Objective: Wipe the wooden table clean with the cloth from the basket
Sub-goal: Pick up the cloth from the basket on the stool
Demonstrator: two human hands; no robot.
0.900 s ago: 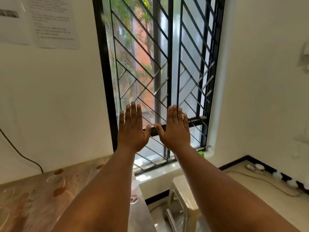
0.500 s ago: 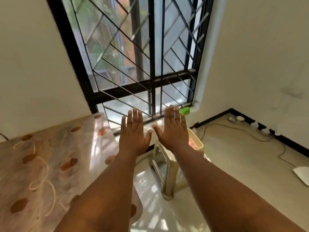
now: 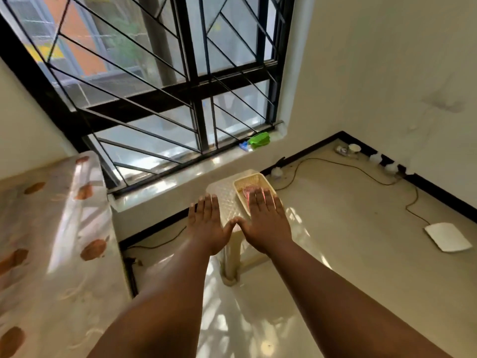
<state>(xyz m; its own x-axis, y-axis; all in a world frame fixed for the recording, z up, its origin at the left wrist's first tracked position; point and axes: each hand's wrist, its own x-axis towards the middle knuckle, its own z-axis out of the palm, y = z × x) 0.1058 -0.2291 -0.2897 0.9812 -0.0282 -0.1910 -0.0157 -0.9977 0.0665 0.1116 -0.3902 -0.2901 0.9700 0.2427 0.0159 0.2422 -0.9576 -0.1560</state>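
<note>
The table (image 3: 49, 244) fills the left of the view, under a shiny cover with brown leaf shapes. A cream plastic basket (image 3: 247, 180) sits on a cream plastic stool (image 3: 222, 200) below the window. A pink cloth (image 3: 248, 190) lies in the basket, partly hidden by my right fingers. My left hand (image 3: 206, 227) and my right hand (image 3: 265, 223) are stretched out flat, palms down, fingers apart, thumbs nearly touching. Both hands hold nothing. My right hand is in front of the basket, my left over the stool's near side.
A barred window (image 3: 160, 81) with a white sill (image 3: 165, 182) stands behind the stool. Green and blue items (image 3: 256, 140) lie on the sill's right end. Cables (image 3: 361, 171), plugs along the skirting and a white sheet (image 3: 447, 236) lie on the tiled floor at right.
The view has tilted down from the window to the floor. The stool, basket and cloth have come into sight. My hands stay flat and empty, now in front of the basket.
</note>
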